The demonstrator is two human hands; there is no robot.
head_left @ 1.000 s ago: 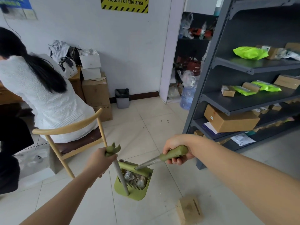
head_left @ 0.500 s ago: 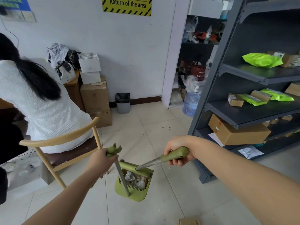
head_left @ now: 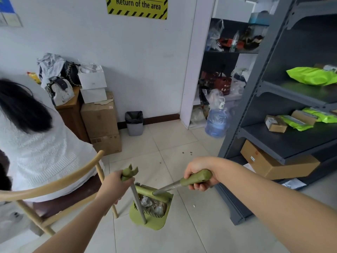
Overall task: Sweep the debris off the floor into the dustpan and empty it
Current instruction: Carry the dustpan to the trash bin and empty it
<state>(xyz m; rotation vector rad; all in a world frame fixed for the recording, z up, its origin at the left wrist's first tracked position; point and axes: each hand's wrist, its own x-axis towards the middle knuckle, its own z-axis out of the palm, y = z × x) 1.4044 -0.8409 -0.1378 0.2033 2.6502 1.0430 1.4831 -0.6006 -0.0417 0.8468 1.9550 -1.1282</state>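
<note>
My left hand (head_left: pixel 113 185) grips the green top of the dustpan's metal pole. The green dustpan (head_left: pixel 156 220) hangs low over the tiled floor, and crumpled wrappers and other debris (head_left: pixel 152 204) lie inside it. The green grip of the broom (head_left: pixel 197 178) is in my right hand (head_left: pixel 198 172). The broom's green head rests across the pan's mouth. A small white scrap (head_left: pixel 194 206) lies on the tile right of the pan. A few dark specks (head_left: pixel 187 153) dot the floor farther ahead. A small grey bin (head_left: pixel 134 123) with a black liner stands against the far wall.
A person in a white top sits on a wooden chair (head_left: pixel 60 181) close on my left. A grey metal shelf unit (head_left: pixel 255 106) with boxes and green packets stands on the right. Cardboard boxes (head_left: pixel 101 123) are stacked by the wall, and a blue water jug (head_left: pixel 217 121) sits by the alcove.
The view has moved forward toward the far wall and bin. The small cardboard box on the floor near me has dropped out of view. Both hands keep their grips.
</note>
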